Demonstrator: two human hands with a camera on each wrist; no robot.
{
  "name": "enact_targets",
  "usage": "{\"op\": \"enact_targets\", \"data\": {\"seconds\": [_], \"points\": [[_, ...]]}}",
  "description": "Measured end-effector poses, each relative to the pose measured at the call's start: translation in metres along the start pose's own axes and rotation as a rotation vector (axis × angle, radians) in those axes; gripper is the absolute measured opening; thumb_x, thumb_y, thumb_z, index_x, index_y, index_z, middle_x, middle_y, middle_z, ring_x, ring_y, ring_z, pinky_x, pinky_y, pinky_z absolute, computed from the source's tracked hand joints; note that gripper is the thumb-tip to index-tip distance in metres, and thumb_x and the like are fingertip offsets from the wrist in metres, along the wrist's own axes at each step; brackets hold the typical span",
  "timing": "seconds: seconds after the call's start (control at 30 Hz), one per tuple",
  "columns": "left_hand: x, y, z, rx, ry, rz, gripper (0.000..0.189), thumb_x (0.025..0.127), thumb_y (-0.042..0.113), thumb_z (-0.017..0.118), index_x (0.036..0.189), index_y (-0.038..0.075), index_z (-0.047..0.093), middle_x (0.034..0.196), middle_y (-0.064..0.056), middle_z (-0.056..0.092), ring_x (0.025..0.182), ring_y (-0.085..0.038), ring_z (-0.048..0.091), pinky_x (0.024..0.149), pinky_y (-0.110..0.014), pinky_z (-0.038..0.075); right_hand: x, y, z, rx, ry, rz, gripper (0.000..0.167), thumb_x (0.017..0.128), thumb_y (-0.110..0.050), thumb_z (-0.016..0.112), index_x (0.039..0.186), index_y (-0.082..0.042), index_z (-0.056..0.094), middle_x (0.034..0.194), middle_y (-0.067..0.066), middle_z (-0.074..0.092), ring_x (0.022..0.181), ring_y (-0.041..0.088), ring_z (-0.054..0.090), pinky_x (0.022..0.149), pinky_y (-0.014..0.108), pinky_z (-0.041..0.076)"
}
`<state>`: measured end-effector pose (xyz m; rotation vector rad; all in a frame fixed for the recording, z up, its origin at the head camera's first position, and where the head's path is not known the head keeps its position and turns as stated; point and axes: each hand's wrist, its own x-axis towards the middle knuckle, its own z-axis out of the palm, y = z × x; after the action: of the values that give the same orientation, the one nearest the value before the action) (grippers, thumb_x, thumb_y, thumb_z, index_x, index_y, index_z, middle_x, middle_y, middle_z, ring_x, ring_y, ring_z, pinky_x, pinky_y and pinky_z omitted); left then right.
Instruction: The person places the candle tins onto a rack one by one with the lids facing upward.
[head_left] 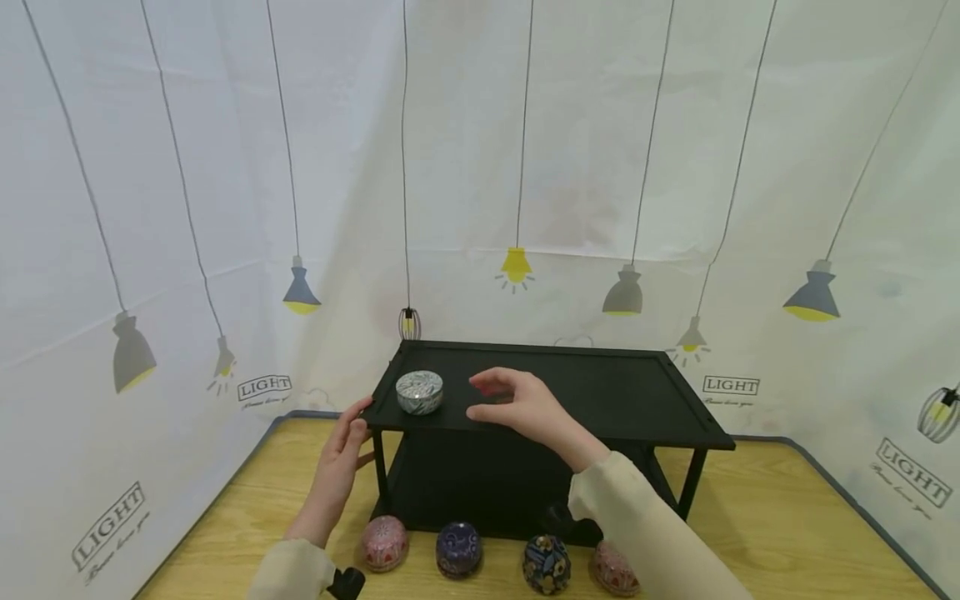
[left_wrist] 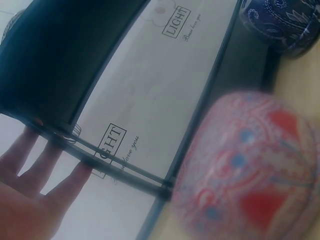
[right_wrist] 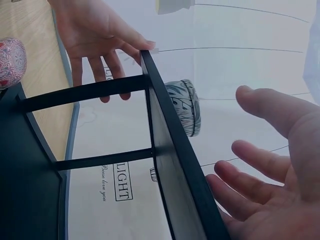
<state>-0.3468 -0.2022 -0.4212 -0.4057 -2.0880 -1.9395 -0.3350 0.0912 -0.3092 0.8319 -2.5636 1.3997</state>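
A small round tin point(head_left: 420, 393) with a grey-green leaf pattern stands on the left front part of the black two-tier shelf point(head_left: 600, 392). My left hand point(head_left: 340, 467) touches the left front corner of the top board, its fingers fairly straight beside the leg. Over the top board, to the right of the leaf tin, my right hand point(head_left: 525, 407) is held with thumb and fingers spread apart and nothing between them. In the right wrist view a gap shows between the right fingers point(right_wrist: 240, 175) and the leaf tin point(right_wrist: 184, 107).
In front of the shelf, on the wooden table point(head_left: 787, 517), stand a pink tin point(head_left: 385, 543), a purple tin point(head_left: 459, 550), a dark floral tin point(head_left: 547, 565) and another pink tin point(head_left: 613, 571), partly covered by the right sleeve. A lamp-printed white cloth point(head_left: 465, 167) hangs behind.
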Motion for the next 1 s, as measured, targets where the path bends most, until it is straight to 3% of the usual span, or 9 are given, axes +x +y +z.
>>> {"op": "enact_targets", "data": {"seconds": [0.23, 0.57, 1.0], "points": [[-0.002, 0.001, -0.001, 0.002, -0.005, -0.001, 0.044, 0.107, 0.034, 0.034, 0.148, 0.019, 0.035, 0.152, -0.015, 0.028, 0.131, -0.037, 0.035, 0.101, -0.063, 0.034, -0.021, 0.002, -0.008, -0.007, -0.002, -0.031, 0.044, 0.088, -0.031, 0.073, 0.126, -0.011, 0.063, 0.125, 0.003, 0.061, 0.114, 0.022, 0.056, 0.094, 0.041, 0.047], [-0.001, 0.0, 0.001, 0.005, -0.014, -0.003, 0.044, 0.107, 0.034, 0.035, 0.148, 0.019, 0.035, 0.153, -0.015, 0.026, 0.132, -0.038, 0.033, 0.101, -0.064, 0.033, -0.052, 0.011, -0.02, 0.011, -0.04, -0.061, 0.044, 0.089, -0.028, 0.072, 0.128, -0.011, 0.061, 0.126, 0.007, 0.06, 0.117, 0.024, 0.056, 0.099, 0.046, 0.044], [-0.001, 0.001, 0.002, 0.008, -0.012, 0.005, 0.044, 0.107, 0.035, 0.034, 0.148, 0.019, 0.035, 0.152, -0.014, 0.027, 0.131, -0.037, 0.036, 0.101, -0.063, 0.034, -0.086, 0.021, -0.033, 0.03, -0.079, -0.089, 0.04, 0.089, -0.025, 0.072, 0.126, -0.015, 0.061, 0.123, 0.001, 0.061, 0.116, 0.022, 0.056, 0.098, 0.036, 0.045]]}}
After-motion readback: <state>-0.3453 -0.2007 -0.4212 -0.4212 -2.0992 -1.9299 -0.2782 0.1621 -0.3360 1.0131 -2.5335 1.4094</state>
